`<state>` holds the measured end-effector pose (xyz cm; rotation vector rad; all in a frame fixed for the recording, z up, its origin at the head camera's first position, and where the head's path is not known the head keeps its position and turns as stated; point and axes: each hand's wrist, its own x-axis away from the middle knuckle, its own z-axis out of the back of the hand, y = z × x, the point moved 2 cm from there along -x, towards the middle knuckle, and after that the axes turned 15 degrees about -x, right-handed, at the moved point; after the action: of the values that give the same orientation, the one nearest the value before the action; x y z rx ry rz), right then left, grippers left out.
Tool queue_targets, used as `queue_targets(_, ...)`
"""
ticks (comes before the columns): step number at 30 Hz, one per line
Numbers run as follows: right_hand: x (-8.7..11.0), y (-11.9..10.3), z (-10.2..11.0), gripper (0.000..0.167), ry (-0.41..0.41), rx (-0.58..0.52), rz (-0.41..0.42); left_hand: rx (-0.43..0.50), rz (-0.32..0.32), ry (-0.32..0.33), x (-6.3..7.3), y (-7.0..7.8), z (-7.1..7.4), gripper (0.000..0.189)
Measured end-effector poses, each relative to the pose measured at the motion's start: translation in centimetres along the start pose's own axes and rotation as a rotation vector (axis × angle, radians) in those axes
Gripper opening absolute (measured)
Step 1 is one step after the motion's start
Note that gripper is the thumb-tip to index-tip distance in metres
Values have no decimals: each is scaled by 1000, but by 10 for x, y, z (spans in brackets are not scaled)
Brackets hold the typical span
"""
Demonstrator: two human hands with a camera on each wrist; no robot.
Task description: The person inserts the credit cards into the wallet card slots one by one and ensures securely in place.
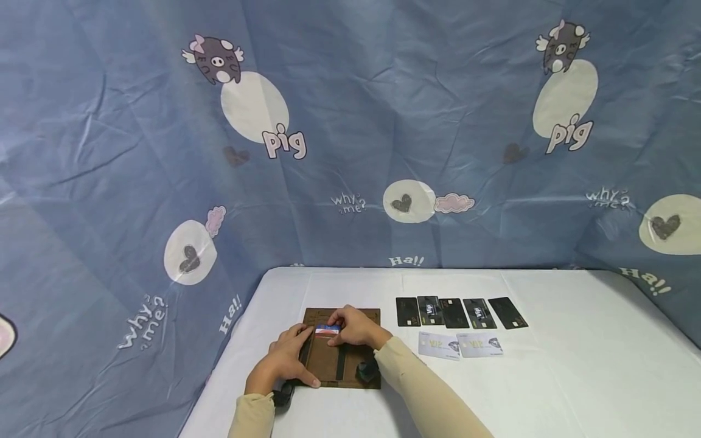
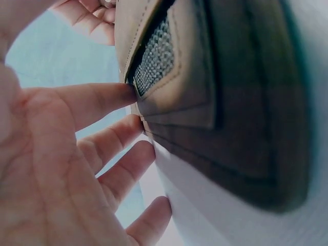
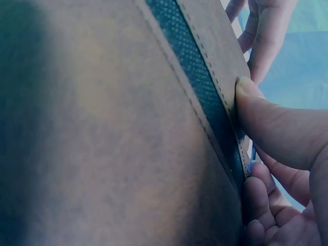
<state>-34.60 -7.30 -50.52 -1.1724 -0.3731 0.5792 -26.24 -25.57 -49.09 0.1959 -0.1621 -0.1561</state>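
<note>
An opened brown leather wallet [image 1: 324, 364] lies on the table, its dark strip [image 3: 205, 97] running down the middle. A small blue, white and red card [image 1: 327, 330] shows at the top of its left panel. My right hand [image 1: 356, 327] has thumb and fingers bent around this card, at the pocket's edge. In the right wrist view only a sliver of the card's blue shows beside the thumb. Along the wallet's left side lies my left hand [image 1: 285, 356], fingers spread, fingertips at the leather edge by a mesh window [image 2: 156, 59] and thumb at the lower edge.
Several black cards [image 1: 454, 313] lie in a row on the white table [image 1: 575, 365], right of the wallet. Below them are two silvery VIP cards, the left one [image 1: 438, 345] beside the right one [image 1: 480, 345]. A blue printed cloth [image 1: 350, 164] hangs behind.
</note>
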Motion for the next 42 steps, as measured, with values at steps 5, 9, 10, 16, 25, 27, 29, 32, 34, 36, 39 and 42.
queue_targets(5,0,-1,-3,35,0,-13,-12,14,9,-4,3,-1,0,122)
queue_targets(9,-1,-1,-5,35,-3,1,-9,18,9,1,6,-1,2,121)
queue_targets(10,-1,-2,-5,35,-5,5,-8,15,9,2,7,-1,3,121)
queue_targets(16,-3,-5,-5,33,-18,2,6,-3,11,3,7,-2,5,122)
queue_targets(25,-9,-5,1,35,-85,-37,-17,-1,-10,13,4,-3,7,121)
queue_targets(27,-8,-4,3,36,-107,-56,-35,6,-15,12,3,-2,7,121)
queue_targets(29,-8,-2,6,37,-121,-68,-54,5,-14,6,3,-2,5,121)
queue_targets(32,-6,-1,11,36,-121,-101,-73,6,-13,9,2,0,5,121)
queue_targets(34,-6,-1,14,36,-120,-129,-71,1,-10,16,1,1,5,120)
queue_targets(36,-5,-1,17,36,-115,-145,-64,0,-8,24,1,1,5,120)
queue_targets(39,-4,-3,21,39,-110,-149,-49,11,-4,18,3,2,6,119)
queue_targets(42,-1,-6,26,42,-103,-140,-44,24,-2,3,4,1,5,119)
